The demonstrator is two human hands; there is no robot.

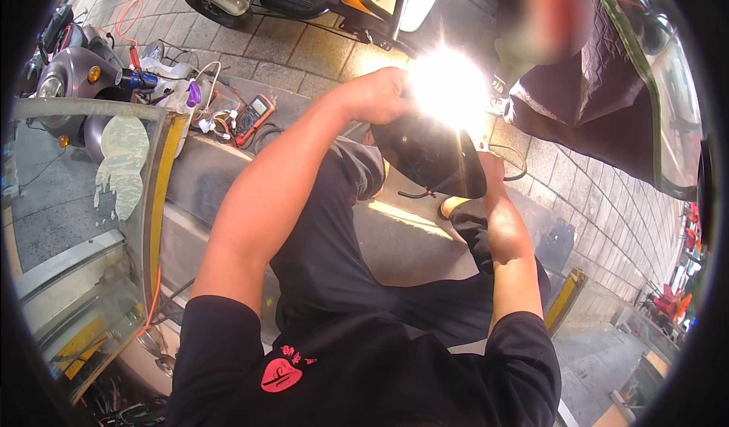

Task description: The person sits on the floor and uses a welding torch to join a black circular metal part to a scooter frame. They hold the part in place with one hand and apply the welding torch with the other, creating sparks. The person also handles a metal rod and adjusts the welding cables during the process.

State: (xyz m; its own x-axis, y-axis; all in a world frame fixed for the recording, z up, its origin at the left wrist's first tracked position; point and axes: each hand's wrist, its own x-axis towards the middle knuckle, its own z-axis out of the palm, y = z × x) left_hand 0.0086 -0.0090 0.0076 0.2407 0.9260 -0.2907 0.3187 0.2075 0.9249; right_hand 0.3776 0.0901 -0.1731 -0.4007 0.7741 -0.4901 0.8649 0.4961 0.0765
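Note:
Out in front of my knees, a glossy black curved shell (429,153) is held between my hands. A very bright white glare covers its upper part and hides what is there. My left hand (380,96) is closed at the shell's upper left edge, its fingertips lost in the glare. At the lower right edge, my right hand (490,166) grips the shell, with most of its fingers hidden behind it. A short dark cable end with a red bit (430,192) pokes out at the shell's bottom. A dark cable loop (520,162) hangs beside my right hand.
Left of my legs, a red multimeter (257,115) lies beside white wire connectors (219,125). A grey scooter (80,74) stands at far left, behind a glass-sided case (163,191) with a yellow edge. Ahead are another scooter (296,1) and a dark quilted cover (600,100).

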